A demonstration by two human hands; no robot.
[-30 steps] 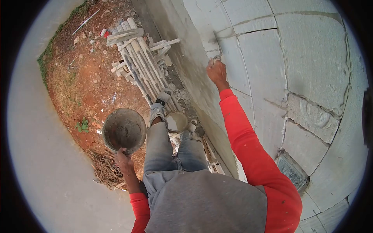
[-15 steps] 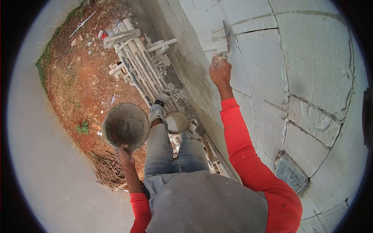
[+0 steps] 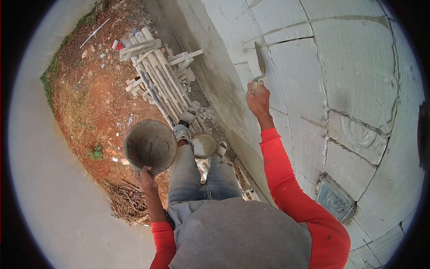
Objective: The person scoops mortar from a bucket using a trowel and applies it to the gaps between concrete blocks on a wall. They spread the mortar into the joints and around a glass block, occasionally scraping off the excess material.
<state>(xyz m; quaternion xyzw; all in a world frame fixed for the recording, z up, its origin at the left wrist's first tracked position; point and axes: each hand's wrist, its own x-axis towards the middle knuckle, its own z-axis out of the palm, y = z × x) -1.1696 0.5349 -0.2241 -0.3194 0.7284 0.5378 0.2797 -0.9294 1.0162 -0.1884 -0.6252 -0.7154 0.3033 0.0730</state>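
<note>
My left hand [image 3: 146,180] grips the near rim of a round, mortar-stained bowl [image 3: 151,145], its open side facing up. Grey residue coats the inside of the bowl. Out to the right, my right hand [image 3: 258,99] is closed around the handle of a trowel [image 3: 260,61]. The blade is turned away from me and lies close along the pale block wall [image 3: 298,71], near a joint between blocks. Smeared grey mortar shows on the wall beside the blade.
Below me are bamboo poles and planks [image 3: 163,71], with my feet on or near them. A round bucket [image 3: 204,145] stands between my feet. Reddish ground [image 3: 98,89] holds rubble and a pile of twigs [image 3: 127,199]. A patterned vent block [image 3: 335,198] sits in the wall.
My right hand and the trowel have moved slightly toward me and to the right along the wall. The bowl in my left hand has shifted a little to the right.
</note>
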